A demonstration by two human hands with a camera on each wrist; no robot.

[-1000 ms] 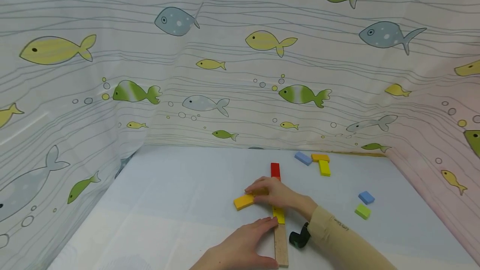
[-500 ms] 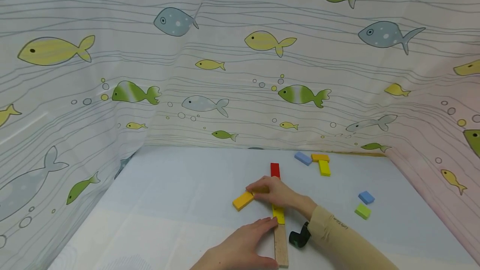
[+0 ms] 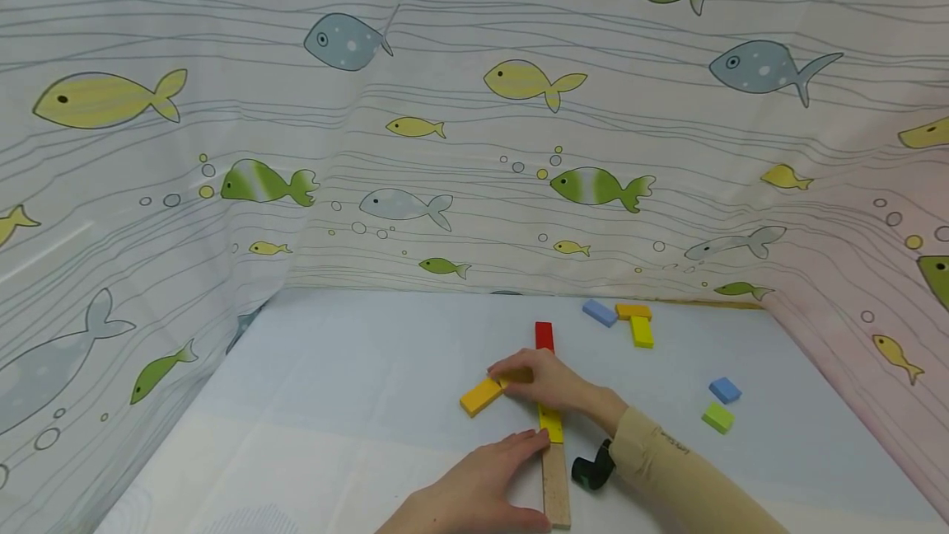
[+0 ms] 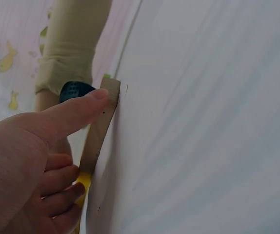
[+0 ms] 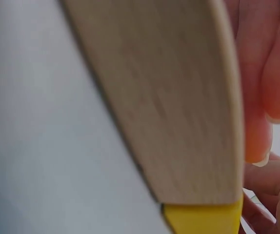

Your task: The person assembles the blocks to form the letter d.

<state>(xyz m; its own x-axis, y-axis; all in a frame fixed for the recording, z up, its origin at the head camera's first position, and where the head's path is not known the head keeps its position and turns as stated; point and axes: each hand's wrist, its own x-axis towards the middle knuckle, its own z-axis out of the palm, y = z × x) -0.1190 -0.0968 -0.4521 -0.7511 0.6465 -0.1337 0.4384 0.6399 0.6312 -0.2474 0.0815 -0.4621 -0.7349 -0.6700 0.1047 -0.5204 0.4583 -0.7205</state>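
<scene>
A row of blocks runs away from the person: a bare wooden strip (image 3: pixel 555 489) nearest, a yellow block (image 3: pixel 550 425) beyond it, a red block (image 3: pixel 544 336) at the far end. The left hand (image 3: pixel 478 480) lies along the strip's left side, its thumb on the near end and its fingertips at the yellow block. In the left wrist view the thumb rests on the wooden strip (image 4: pixel 100 127). The right hand (image 3: pixel 547 380) reaches over the row, covering its middle, and pinches an orange block (image 3: pixel 516 377). Another orange block (image 3: pixel 480 397) lies slantwise at that block's left end.
At the back right lie a blue block (image 3: pixel 599 313), an orange block (image 3: pixel 633 312) and a yellow block (image 3: pixel 642 332). Farther right are a blue block (image 3: pixel 725 390) and a green block (image 3: pixel 717 418). A fish-patterned curtain (image 3: pixel 460 155) encloses the white table (image 3: pixel 334 402).
The loose orange block at the left has turned slightly, to a steeper slant against the pinched one. The right hand has barely shifted; the left hand stays in place.
</scene>
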